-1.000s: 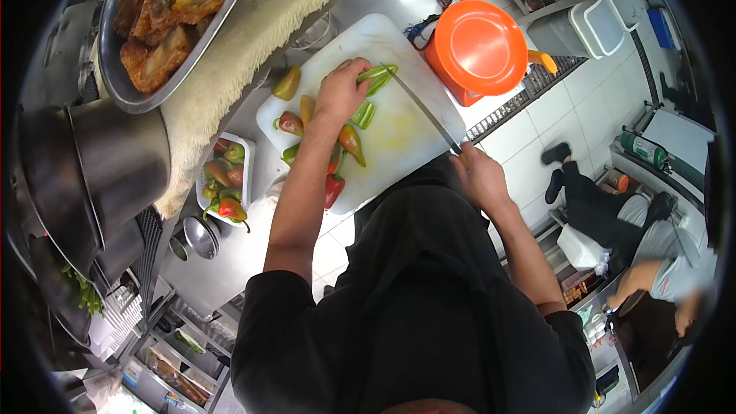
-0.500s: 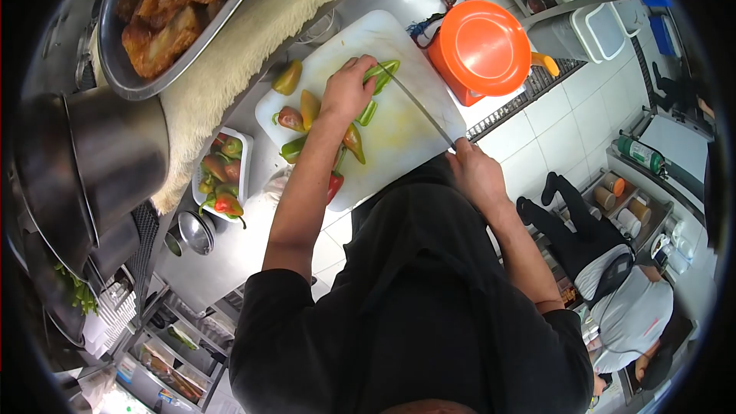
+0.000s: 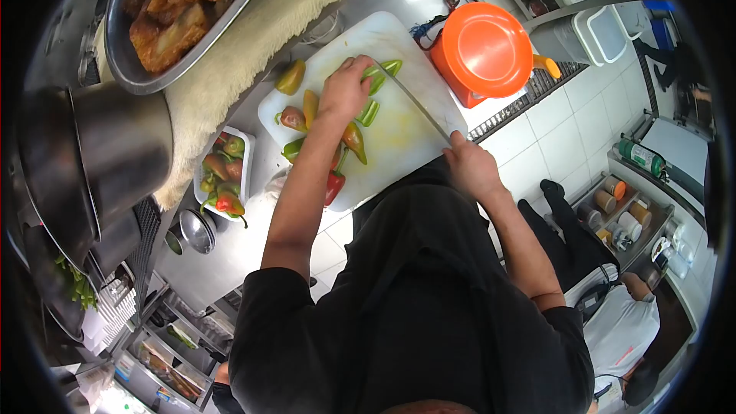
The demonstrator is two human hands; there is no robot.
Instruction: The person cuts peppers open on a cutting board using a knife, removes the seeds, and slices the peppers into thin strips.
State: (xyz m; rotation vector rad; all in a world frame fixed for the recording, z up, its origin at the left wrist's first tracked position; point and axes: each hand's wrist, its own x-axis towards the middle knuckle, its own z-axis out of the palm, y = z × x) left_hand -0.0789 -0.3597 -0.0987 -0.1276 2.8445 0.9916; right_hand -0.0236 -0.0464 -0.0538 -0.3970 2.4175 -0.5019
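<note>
My right hand [image 3: 472,165] is closed round the handle of a long knife [image 3: 415,102], whose blade reaches up and left across the white cutting board [image 3: 406,149]. At the blade's far end, my left hand [image 3: 346,87] presses a green pepper [image 3: 387,71] on the board, fingers bent over its left end. Just below lies a cut green pepper piece [image 3: 368,113]. Several whole peppers, among them a yellow-green one [image 3: 354,142] and a red one [image 3: 334,186], lie around my left forearm, which partly hides them.
Left of the board stands a white tub [image 3: 248,162] of peppers, near metal bowls [image 3: 197,231]. An orange-lidded container [image 3: 487,50] sits beyond the board's right corner. A metal tray [image 3: 201,44] of cooked food is at upper left. A person in a light shirt [image 3: 625,330] is at lower right.
My right hand and the knife handle have shifted slightly up and left, while my left hand stays on the pepper. The person at lower right has moved a little.
</note>
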